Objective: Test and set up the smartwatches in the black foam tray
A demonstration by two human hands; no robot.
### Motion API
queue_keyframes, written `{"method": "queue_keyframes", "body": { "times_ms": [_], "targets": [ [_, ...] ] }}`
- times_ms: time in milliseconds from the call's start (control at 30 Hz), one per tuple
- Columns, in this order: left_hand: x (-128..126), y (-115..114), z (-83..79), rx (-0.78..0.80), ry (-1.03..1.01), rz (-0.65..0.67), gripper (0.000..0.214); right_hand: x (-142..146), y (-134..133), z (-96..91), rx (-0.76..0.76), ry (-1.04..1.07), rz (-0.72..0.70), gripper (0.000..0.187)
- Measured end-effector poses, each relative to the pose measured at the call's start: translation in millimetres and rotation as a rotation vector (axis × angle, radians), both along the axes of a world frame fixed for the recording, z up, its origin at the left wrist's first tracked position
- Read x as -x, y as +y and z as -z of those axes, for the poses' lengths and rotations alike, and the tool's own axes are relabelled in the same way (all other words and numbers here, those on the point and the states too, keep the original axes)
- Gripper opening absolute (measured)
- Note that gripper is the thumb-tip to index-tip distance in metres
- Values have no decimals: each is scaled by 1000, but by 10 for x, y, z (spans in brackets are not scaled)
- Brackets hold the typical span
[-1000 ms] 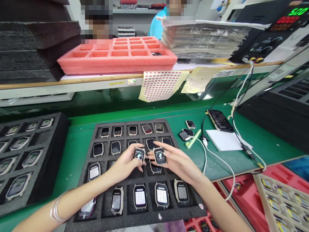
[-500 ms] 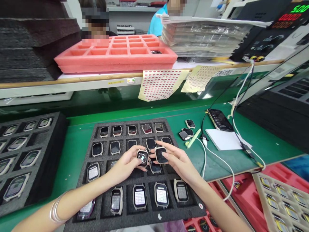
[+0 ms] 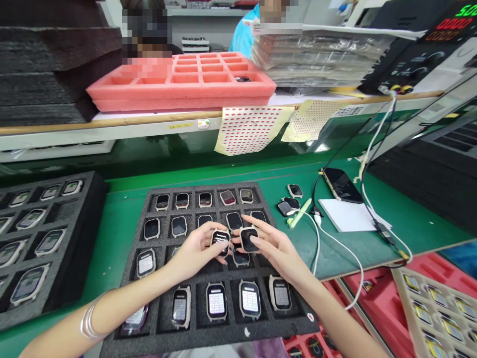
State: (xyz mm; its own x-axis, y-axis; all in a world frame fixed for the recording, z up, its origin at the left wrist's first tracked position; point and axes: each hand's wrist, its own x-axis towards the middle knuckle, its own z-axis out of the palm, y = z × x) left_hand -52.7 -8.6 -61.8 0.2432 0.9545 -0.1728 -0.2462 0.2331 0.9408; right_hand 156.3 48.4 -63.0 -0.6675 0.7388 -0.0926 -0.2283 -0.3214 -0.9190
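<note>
My left hand (image 3: 194, 253) pinches a smartwatch body (image 3: 220, 239) whose lit screen shows white text. Close beside it, my right hand (image 3: 276, 251) holds a second watch body (image 3: 249, 239) with a dark screen, fingers partly spread around it. Both are held just above the middle of a black foam tray (image 3: 149, 308) with a grid of pockets. The tray's far rows hold dark-screened watches (image 3: 179, 226). Its near row holds lit ones (image 3: 249, 300).
Another black foam tray of watches (image 3: 67, 258) lies at the left. Loose watch bodies (image 3: 289, 205), a green pen (image 3: 299, 214), white cables (image 3: 335, 243), a phone (image 3: 341, 185) and a white pad (image 3: 350, 215) lie to the right. A pink foam tray (image 3: 179, 94) rests on the shelf behind, where two people sit.
The right watch's screen went from lit to dark. The left watch's screen changed from a round dial to text. Both hands stayed nearly in place above the tray.
</note>
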Motion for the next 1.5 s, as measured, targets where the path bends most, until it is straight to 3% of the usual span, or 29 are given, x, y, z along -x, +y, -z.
{"method": "queue_keyframes", "body": {
  "times_ms": [300, 600, 867, 1100, 1267, 1500],
  "targets": [
    [5, 4, -28, 7, 5, -8, 27, -2, -24, -24, 41, 49, 34, 45],
    [-12, -6, -14, -40, 82, -42, 37, -24, 32, -59, 137, 105, -27, 43],
    [-1, -13, 18, -125, 247, -74, 36, -42, 65, -22, 85, 106, -23, 34],
    [4, -39, -3, -149, 372, -76, 34, -37, 43, -84, 117, 137, -133, 31],
    [7, -46, 28, -213, 416, -92, 35, -39, 57, -66, 114, 131, -126, 32],
    [8, -88, -79, -274, 542, -20, 30, -57, 70, -16, 68, 95, -90, 33]
  ]
}}
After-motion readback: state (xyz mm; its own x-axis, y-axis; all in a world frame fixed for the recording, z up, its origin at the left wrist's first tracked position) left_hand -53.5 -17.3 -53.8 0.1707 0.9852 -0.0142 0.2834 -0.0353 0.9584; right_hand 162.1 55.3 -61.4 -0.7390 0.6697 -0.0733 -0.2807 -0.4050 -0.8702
